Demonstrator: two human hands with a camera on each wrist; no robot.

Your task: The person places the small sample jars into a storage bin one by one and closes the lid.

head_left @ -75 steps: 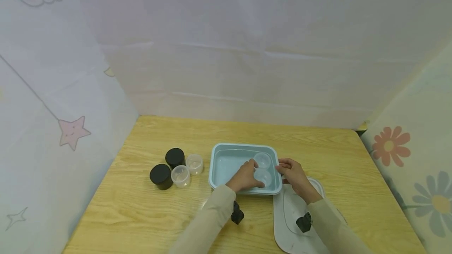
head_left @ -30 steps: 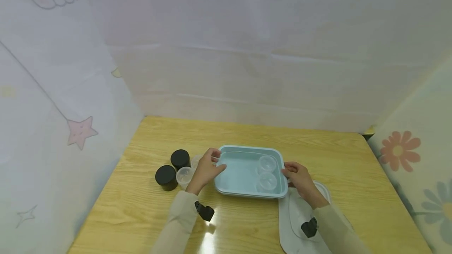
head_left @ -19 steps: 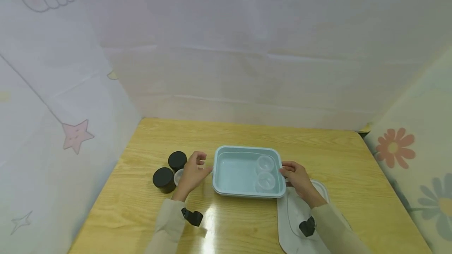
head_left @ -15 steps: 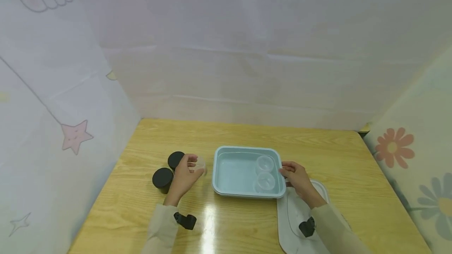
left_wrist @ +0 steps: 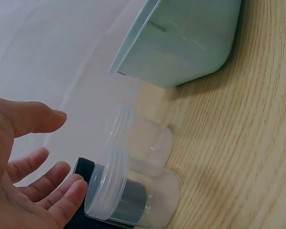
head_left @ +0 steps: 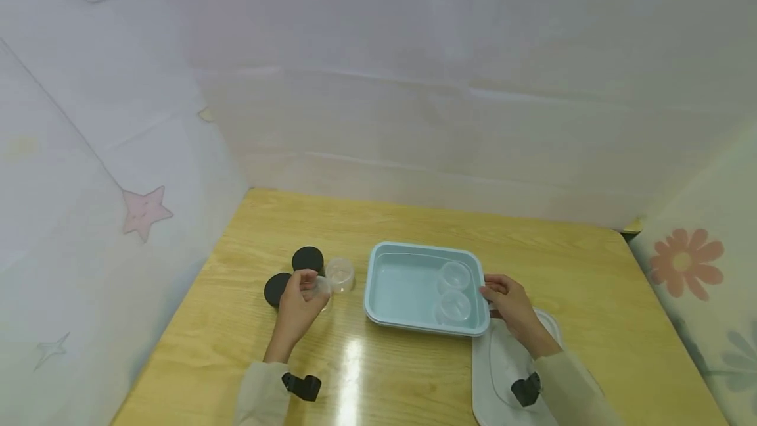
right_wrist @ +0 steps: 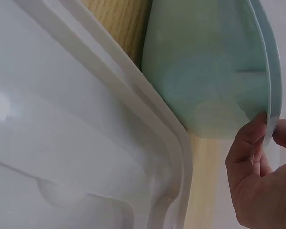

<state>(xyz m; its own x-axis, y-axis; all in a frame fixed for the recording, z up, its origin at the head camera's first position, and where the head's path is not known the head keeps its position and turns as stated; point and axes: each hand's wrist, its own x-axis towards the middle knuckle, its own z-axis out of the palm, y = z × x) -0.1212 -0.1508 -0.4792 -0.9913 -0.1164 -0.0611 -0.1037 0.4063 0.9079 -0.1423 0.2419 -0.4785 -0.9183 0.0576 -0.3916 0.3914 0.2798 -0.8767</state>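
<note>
My left hand (head_left: 296, 307) hovers over a clear plastic jar (head_left: 320, 292) on the table; in the left wrist view its thumb stands apart and the fingers are beside the jar's round top (left_wrist: 107, 183), not round it. A second clear jar (head_left: 340, 273) stands just behind. Two black-topped jars, one farther back (head_left: 307, 260) and one nearer (head_left: 276, 289), are left of them, partly hidden by the hand. My right hand (head_left: 510, 307) pinches the right rim of a light blue bin (head_left: 426, 331), thumb and fingers on opposite sides. Inside its right half are two clear jars (head_left: 454, 307).
A whitish lid (head_left: 493, 373) lies on the wooden table (head_left: 414, 380) at the bin's front right, under the right forearm. Printed cloth walls (head_left: 414, 137) close in the back and both sides. Bare wood separates the bin from the loose jars.
My left hand has left a clear jar inside the bin and moved left to the loose jars on the table. The right hand stays at the bin's rim.
</note>
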